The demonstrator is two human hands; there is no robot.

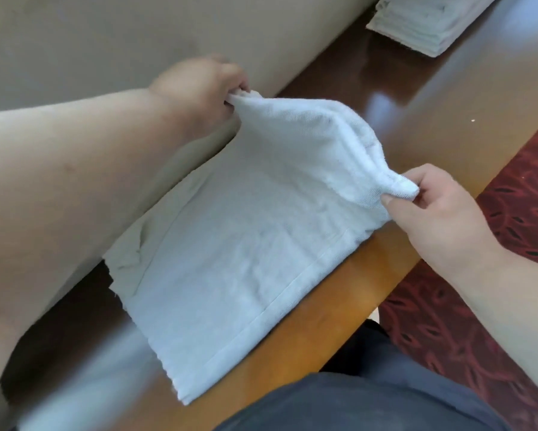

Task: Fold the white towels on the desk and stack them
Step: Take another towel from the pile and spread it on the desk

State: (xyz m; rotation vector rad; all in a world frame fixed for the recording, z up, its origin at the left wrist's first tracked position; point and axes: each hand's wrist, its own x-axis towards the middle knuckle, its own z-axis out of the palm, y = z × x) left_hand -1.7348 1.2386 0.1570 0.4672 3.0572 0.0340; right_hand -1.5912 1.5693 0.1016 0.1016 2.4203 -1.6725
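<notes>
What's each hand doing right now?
Left hand: pinches the far corner of the towel.
Right hand: pinches the near corner of the towel.

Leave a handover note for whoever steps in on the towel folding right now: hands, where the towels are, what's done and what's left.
Left hand: pinches the far corner of the white towel.
Right hand: pinches the near corner of the same raised edge.
The towel's other end lies flat on the wooden desk, partly over its front edge; the held edge is lifted off the surface.
Done: a stack of folded towels sits at the far end of the desk, by the wall.
Left: probably carry the raised edge across to finish this fold, flatten it, then put it on the stack.
</notes>
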